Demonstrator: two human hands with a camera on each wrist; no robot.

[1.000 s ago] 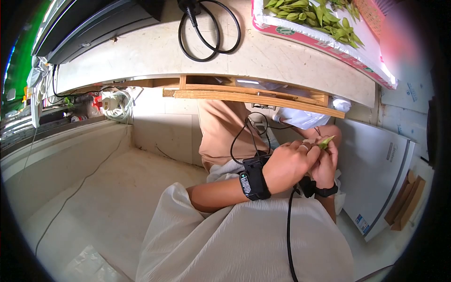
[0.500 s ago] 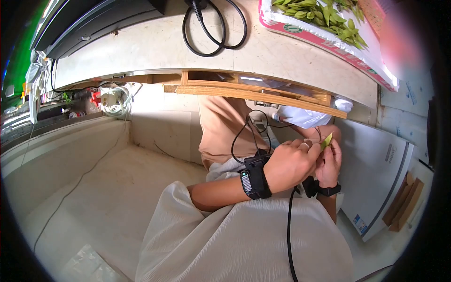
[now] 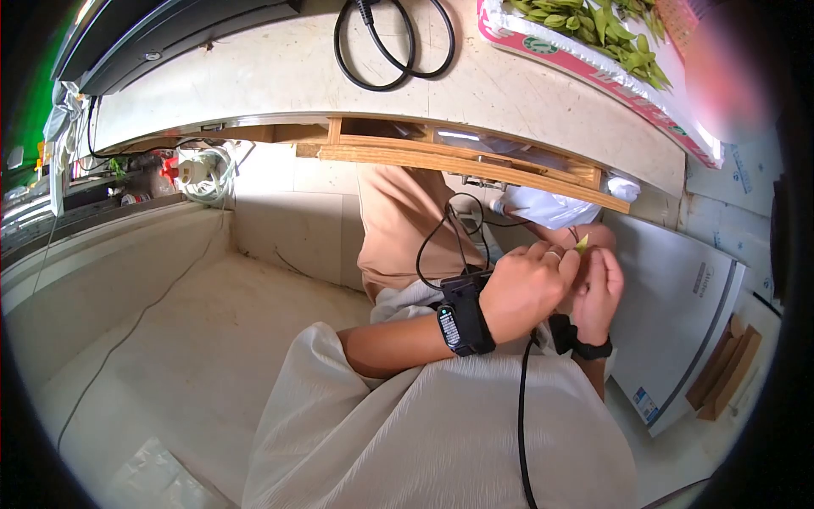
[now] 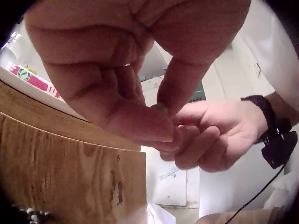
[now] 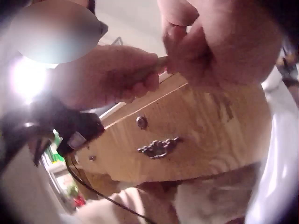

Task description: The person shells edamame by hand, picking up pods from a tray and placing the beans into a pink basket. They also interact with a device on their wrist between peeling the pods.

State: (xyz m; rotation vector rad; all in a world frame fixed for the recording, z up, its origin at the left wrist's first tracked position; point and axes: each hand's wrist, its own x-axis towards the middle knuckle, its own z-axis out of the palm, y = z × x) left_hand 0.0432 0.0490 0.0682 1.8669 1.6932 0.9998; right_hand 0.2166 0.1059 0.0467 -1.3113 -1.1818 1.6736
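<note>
In the head view my left hand (image 3: 526, 288), with a ring on one finger and a black strap at the wrist, meets my right hand (image 3: 598, 293) over my lap. Both pinch a small green bean pod (image 3: 582, 243) whose pointed end sticks up between the fingertips. In the left wrist view the left thumb presses against the index finger, and the right hand (image 4: 210, 135) has its fingers curled close beside them. The right wrist view has the fingertips of both hands almost meeting. Fingers hide most of the pod.
A pink-and-white foam box (image 3: 593, 76) with many green pods (image 3: 610, 38) stands on the white tabletop (image 3: 254, 76). Below the top, a wooden drawer (image 3: 475, 165) is pulled out just beyond my hands. A small fridge (image 3: 670, 314) stands at right; a black cable (image 3: 523, 424) runs down my lap.
The pod stood out further half a second ago; less of it shows now. The right fingers have spread and shifted slightly right. The box has drifted right and the tabletop up in view.
</note>
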